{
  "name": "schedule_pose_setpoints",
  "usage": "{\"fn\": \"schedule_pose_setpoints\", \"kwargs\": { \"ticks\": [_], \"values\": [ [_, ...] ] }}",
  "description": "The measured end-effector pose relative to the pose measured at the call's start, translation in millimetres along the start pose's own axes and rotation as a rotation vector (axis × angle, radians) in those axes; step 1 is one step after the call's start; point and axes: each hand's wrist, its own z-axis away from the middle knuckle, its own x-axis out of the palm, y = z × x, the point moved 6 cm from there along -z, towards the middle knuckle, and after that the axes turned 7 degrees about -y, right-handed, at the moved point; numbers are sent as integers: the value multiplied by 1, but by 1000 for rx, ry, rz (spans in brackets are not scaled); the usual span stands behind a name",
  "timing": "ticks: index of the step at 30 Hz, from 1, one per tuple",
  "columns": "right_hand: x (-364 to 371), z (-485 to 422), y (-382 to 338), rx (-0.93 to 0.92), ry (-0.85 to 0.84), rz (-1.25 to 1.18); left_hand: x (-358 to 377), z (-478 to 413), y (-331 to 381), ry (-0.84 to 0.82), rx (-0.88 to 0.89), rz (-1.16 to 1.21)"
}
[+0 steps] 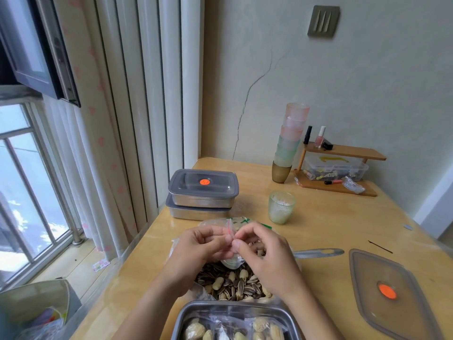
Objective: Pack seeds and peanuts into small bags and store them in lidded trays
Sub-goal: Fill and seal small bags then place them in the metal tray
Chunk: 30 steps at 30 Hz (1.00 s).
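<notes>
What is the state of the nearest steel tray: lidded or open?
Open: the steel tray shows packed small bags inside; a grey lid with an orange sticker lies on the table, to its right.

No text is legible; the orange sticker [204,182] on the tray lid [226,185] is too blurred
</notes>
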Motion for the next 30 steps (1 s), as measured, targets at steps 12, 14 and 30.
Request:
{"fn": "schedule_pose_setpoints", "kwargs": {
  "ticks": [12,14,30],
  "values": [
    [-7,1,14,90,147,102,3,0,-1,65,50,3],
    [-7,1,15,97,158,93,6,0,0,63,56,-14],
    [-4,3,10,176,108,66,6,0,-1,98,119,-173]
  ]
}}
